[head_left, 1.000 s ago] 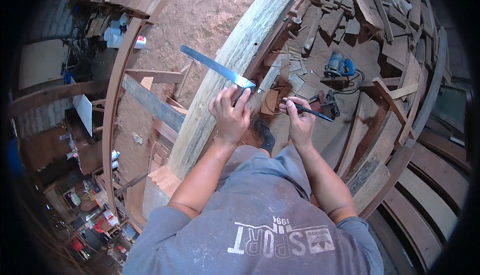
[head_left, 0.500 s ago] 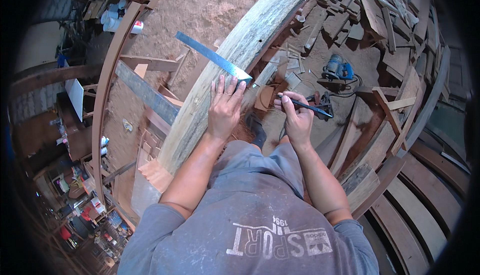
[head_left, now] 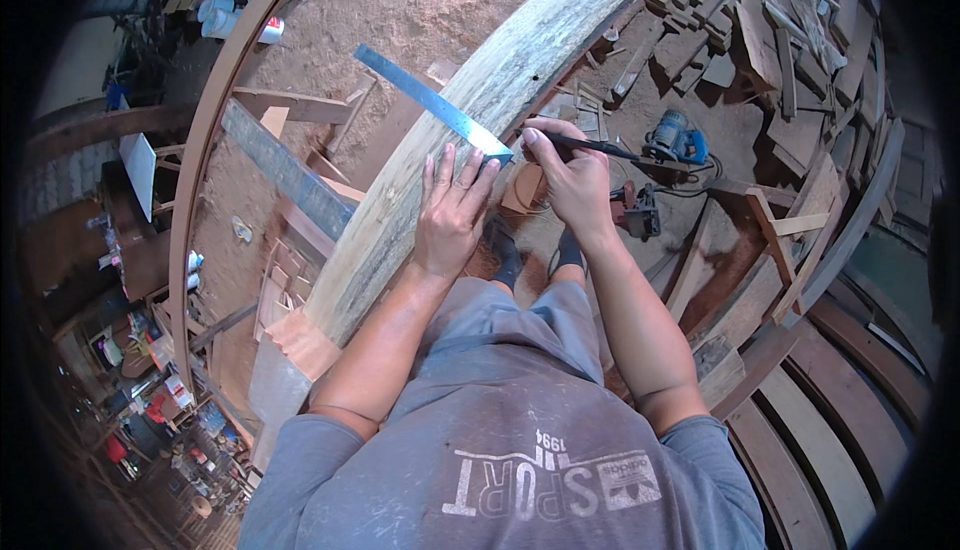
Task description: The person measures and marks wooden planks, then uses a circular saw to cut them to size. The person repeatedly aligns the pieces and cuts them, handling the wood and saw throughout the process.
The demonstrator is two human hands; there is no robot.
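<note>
Dusty brown floor [head_left: 400, 10] lies around us. The left hand [head_left: 453, 222], fingers a bit apart, seems to keep the shiny flat metal blade [head_left: 420, 96] steady across the long pale wooden beam [head_left: 540, 40]. The right hand [head_left: 574, 188] pinches a thin black pen [head_left: 592, 146].

I am looking down on a wooden beam [head_left: 500, 90] whose pale, matt face is showing streaky grain and a bare, unvarnished surface. Across it a flat metal blade [head_left: 425, 98] is gleaming, smooth and bluish, catching bright light near its lower end. The slim black pen-like tool [head_left: 592, 145] I am holding is looking smooth. My shirt [head_left: 500, 420] is showing matt grey cloth flecked with pale specks, my cloth shorts [head_left: 535, 320] are creasing softly, and the floor [head_left: 395, 10] is looking rough and powdery.
</note>
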